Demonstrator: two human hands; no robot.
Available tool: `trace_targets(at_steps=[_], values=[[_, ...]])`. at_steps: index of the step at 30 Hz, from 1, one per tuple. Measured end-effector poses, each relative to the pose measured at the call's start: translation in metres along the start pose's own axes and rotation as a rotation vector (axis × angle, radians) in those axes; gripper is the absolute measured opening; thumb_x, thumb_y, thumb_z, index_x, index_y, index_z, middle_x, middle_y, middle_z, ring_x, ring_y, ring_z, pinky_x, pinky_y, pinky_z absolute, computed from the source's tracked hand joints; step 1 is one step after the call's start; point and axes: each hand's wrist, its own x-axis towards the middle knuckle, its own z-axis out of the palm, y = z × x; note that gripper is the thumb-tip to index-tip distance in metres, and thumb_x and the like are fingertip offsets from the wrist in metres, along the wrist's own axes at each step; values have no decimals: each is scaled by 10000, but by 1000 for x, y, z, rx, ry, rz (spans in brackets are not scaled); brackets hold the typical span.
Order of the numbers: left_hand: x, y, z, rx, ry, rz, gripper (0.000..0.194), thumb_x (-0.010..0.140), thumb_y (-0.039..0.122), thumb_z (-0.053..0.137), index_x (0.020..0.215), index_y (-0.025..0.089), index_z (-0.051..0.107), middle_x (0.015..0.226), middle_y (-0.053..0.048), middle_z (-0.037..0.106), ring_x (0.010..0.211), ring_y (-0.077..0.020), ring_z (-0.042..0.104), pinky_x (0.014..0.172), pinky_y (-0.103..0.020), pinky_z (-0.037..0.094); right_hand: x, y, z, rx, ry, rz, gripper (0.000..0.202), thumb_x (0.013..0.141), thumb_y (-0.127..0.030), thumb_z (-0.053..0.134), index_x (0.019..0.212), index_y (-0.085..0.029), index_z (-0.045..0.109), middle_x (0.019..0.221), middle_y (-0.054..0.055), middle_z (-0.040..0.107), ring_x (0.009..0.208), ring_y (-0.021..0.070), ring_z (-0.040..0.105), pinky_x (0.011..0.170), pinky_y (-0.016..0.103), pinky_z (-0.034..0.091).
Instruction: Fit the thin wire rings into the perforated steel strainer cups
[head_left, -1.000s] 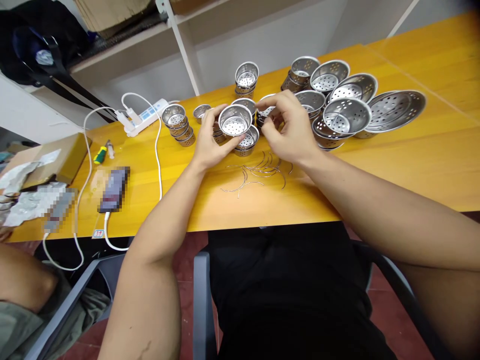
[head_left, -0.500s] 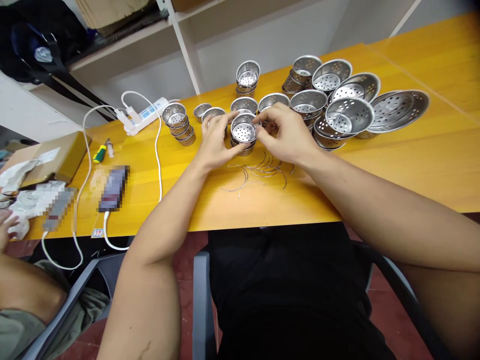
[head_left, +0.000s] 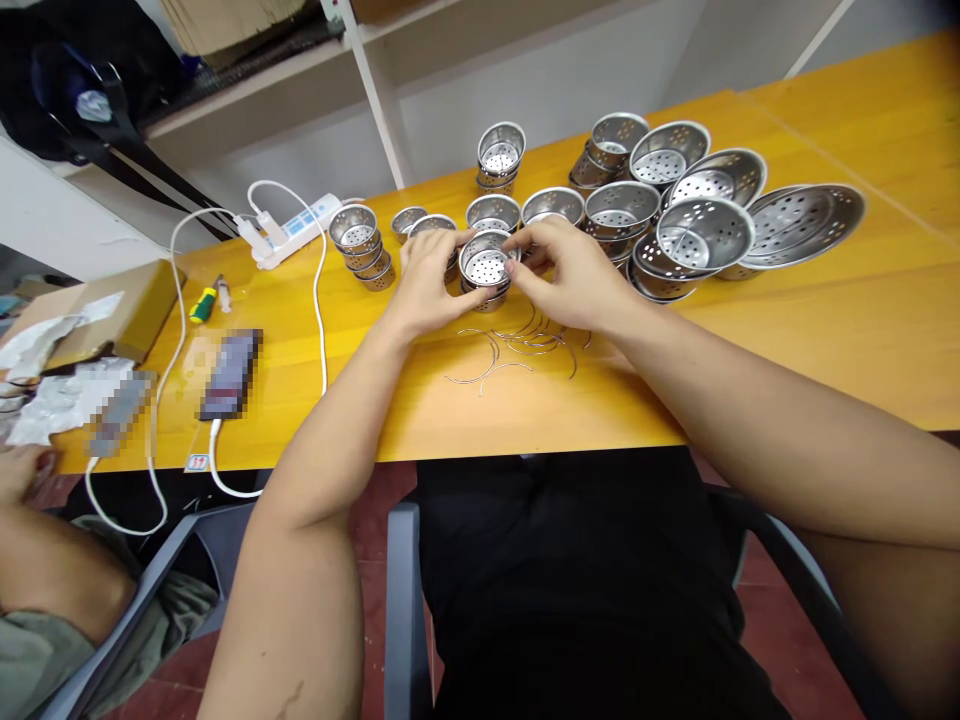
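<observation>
My left hand [head_left: 427,282] grasps the small cup [head_left: 486,264] between thumb and fingers, over a lower cup [head_left: 492,302] on the worktop [head_left: 630,400], mostly hidden, so I can't make out how they nest. My right hand [head_left: 568,272] has thumb and forefinger at the rim, but I can't tell whether they pinch anything; its other fingers are largely hidden. The cup's mouth faces up, its axis roughly upright.

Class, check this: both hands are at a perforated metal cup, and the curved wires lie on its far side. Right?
Not quite: in the head view, the curved wires lie on the near, not far, side of the perforated metal cup. The left hand and right hand are at it.
</observation>
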Motion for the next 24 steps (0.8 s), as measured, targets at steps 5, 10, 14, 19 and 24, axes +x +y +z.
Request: trace_targets(at_steps=[5,10,14,19,24], values=[[-1,-1,-1,-10,-23,0,825,909,588,983,1611,268,692,1687,-154,787,1639,-416,679,1454,-622,470,0,4,4,44,-22,22,590,1150,-815,723,1422,-302,824,1390,163,784,1075,350,837,1086,584,733],[-1,-12,4,-28,22,52,1043,847,856,954,1669,311,613,1720,-166,736,1677,-454,639,1483,-679,442,-2,1,2,-2,-6,3,546,1181,-734,707,1484,-293,814,1386,166,782,1085,356,839,1089,577,733],[3,-31,5,-76,151,58,1014,935,996,744,1719,390,534,1770,-151,668,1744,-443,594,1513,-692,442,-3,-6,-5,-87,-38,-19,532,1220,-633,659,1622,-300,761,1498,192,762,1129,374,836,1116,590,719],[10,-69,18,-101,360,-77,934,988,921,751,1749,463,461,1857,-147,576,1798,-428,539,1531,-743,452,-2,-16,-8,-95,23,-7,490,1225,-622,613,1532,-289,801,1501,206,765,1158,393,820,1103,604,706],[14,-105,48,-201,292,-162,1166,936,948,835,1790,357,305,1932,-242,503,1872,-424,500,1595,-732,366,-5,-33,-19,-87,121,-17,397,1203,-640,627,1304,-321,841,1311,178,828,1138,405,783,1019,597,678]])
